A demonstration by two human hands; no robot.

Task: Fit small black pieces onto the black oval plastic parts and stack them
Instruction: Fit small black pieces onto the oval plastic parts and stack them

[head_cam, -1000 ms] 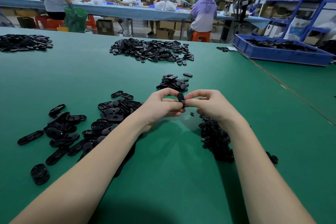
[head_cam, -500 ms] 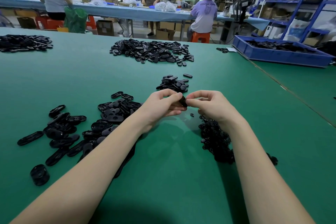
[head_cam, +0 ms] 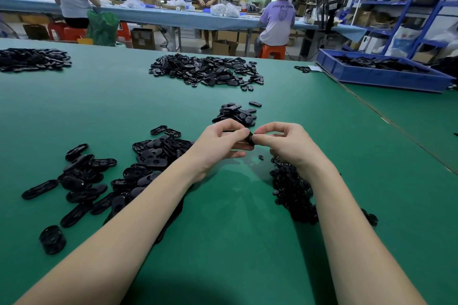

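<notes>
Both hands' grip, left hand (head_cam: 218, 146) and right hand (head_cam: 285, 146), pinches one oval part (head_cam: 249, 140) above bare green table (head_cam: 235, 205).

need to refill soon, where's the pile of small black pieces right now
In the head view the pile of small black pieces lies on the green table right of centre, under and beside the right forearm, just behind the right hand.

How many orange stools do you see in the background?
3: one under the seated person at right, two near the seated person at left. Others may be hidden behind tables.
</notes>
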